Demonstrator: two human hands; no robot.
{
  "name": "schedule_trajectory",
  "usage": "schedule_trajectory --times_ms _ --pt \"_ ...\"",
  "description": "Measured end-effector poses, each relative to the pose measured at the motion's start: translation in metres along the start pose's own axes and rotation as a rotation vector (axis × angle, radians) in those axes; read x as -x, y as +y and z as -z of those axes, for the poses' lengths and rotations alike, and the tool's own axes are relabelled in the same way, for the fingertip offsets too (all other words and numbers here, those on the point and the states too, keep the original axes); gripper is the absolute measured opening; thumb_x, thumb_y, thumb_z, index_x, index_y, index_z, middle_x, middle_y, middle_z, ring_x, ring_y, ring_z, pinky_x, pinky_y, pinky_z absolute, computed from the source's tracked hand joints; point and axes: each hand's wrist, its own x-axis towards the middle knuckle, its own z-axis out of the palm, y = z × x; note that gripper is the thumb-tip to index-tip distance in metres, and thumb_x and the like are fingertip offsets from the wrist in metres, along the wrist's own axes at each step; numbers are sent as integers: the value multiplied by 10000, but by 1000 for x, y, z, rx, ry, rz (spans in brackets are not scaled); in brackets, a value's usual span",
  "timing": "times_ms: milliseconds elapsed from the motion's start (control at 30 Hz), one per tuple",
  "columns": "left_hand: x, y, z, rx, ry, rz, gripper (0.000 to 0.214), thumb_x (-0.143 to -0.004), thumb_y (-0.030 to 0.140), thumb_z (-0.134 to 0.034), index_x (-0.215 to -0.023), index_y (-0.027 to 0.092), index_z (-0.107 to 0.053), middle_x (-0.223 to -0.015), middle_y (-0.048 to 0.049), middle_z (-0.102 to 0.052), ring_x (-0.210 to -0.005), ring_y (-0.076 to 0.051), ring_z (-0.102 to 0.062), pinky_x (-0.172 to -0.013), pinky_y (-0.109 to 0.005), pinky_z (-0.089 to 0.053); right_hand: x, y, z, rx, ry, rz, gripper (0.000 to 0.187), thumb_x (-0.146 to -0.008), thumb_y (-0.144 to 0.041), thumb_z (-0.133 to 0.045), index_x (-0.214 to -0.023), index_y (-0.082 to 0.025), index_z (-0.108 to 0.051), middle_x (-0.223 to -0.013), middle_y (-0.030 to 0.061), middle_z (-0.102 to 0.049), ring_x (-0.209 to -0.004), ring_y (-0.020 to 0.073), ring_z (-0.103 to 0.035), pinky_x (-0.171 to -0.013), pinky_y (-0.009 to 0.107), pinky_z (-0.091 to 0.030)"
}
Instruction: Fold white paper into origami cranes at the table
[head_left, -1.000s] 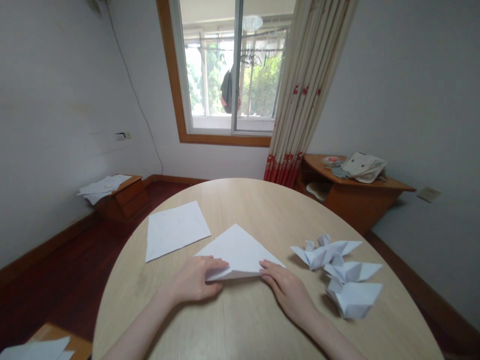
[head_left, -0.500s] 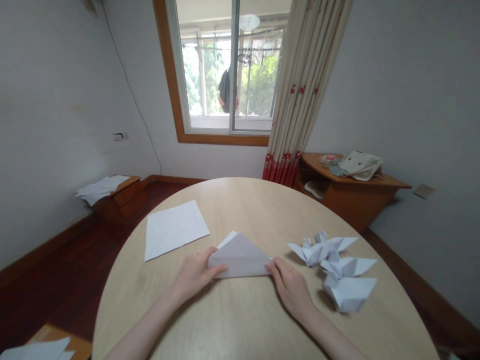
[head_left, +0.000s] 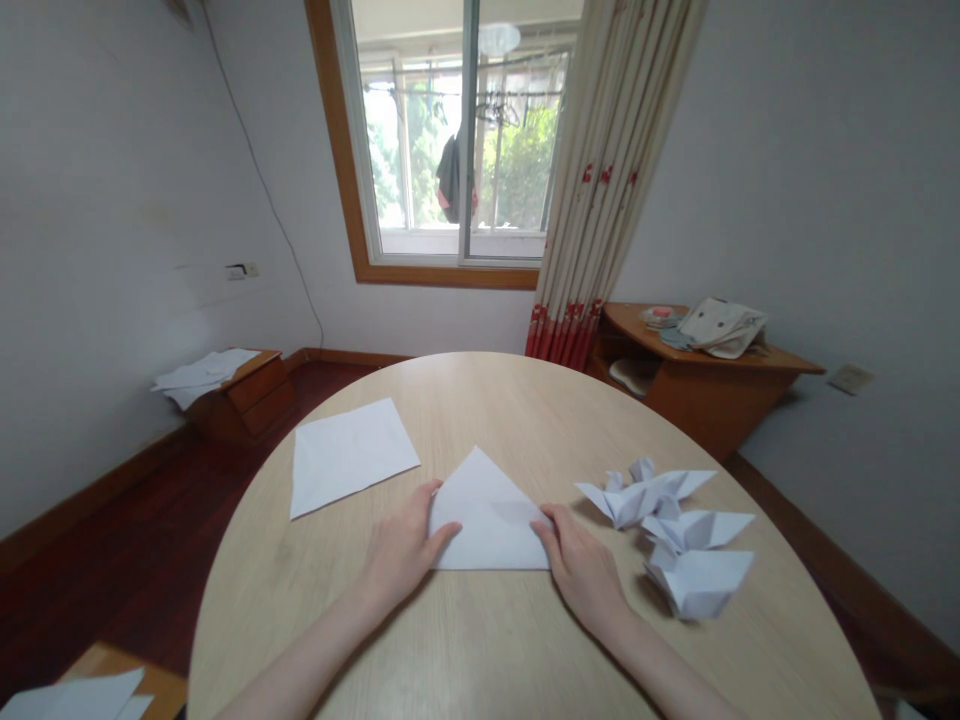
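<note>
One flat sheet of paper point(head_left: 351, 458) lies on the round table point(head_left: 487, 400). Next comes the open left hand point(head_left: 405, 545), pressing on one folded paper triangle point(head_left: 487, 520), with the open right hand point(head_left: 581, 575) pressing its other corner. Three paper birds point(head_left: 637, 498) sit close together on the right.
</note>
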Motion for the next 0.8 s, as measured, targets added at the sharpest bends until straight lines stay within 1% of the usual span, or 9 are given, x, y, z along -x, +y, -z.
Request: schedule_trajectory --times_ms 100,167,300,367,433,500,567,667,800 --pt "1 2 -7 -5 43 -60 486 -886 352 -504 -1331 200 -382 -1258 -100 -579 -1015 -278 -616 -821 -370 -462 2 1 -4 -9 -7 43 367 -1007 -365 -238 -1092 -163 -532 -938 106 -706 -813 243 -690 -648 331 -517" --pt "2 3 -11 -39 80 -107 520 -881 338 -508 -1351 169 -362 -1255 -120 -564 -1058 -280 -582 -862 -382 -445 2 0 -6 -1 -12 77 334 -993 -314 -277 -1162 -145 -511 -1035 129 -687 -912 254 -668 -739 363 -526" --pt "4 9 -16 -141 137 -154 537 -871 396 -538 -1329 145 -416 -1223 -145 -570 -1115 -308 -514 -932 -441 -378 4 -6 -7 68 -41 114 365 -949 -255 -367 -1271 -128 -481 -1130 160 -648 -1015 294 -608 -854 454 -494" --pt "5 12 -18 -162 136 -159 570 -857 455 -557 -1322 146 -439 -1225 -155 -571 -1116 -320 -502 -950 -464 -350 5 -9 -8 92 -64 134 376 -929 -227 -400 -1281 -146 -504 -1215 164 -613 -1086 310 -571 -916 496 -460" --pt "7 15 -19 -162 122 -166 620 -835 503 -573 -1324 144 -445 -1234 -163 -563 -1124 -330 -492 -960 -473 -339 7 -10 -12 80 -95 166 369 -918 -190 -403 -1255 -157 -549 -1289 161 -575 -1161 314 -532 -970 511 -434" --pt "8 15 -21 -159 107 -177 657 -812 527 -588 -1328 147 -444 -1246 -165 -551 -1136 -338 -482 -969 -480 -335 9 -9 -17 29 -139 208 386 -910 -131 -370 -1231 -150 -584 -1326 161 -554 -1211 299 -509 -996 504 -435" --pt "9 14 -25 -161 92 -184 678 -796 537 -598 -1333 152 -442 -1261 -166 -539 -1146 -344 -474 -977 -488 -333 12 -7 -21 -31 -193 236 436 -900 -79 -329 -1250 -138 -581 -1341 159 -546 -1239 275 -499 -1008 487 -447" --pt "9 12 -29 -168 75 -176 705 -795 537 -598 -1345 128 -431 -1278 -182 -524 -1165 -353 -465 -991 -496 -335 14 -9 -23 -63 -257 218 435 -931 -121 -322 -1307 -115 -540 -1362 160 -529 -1270 260 -481 -1033 462 -443" --pt "9 8 -33 -159 53 -189 706 -809 553 -574 -1350 124 -427 -1325 -190 -494 -1216 -358 -443 -1031 -515 -318 15 -16 -20 -37 -303 188 456 -971 -259 -348 -1377 -85 -459 -1446 172 -418 -1344 270 -380 -1073 463 -396"
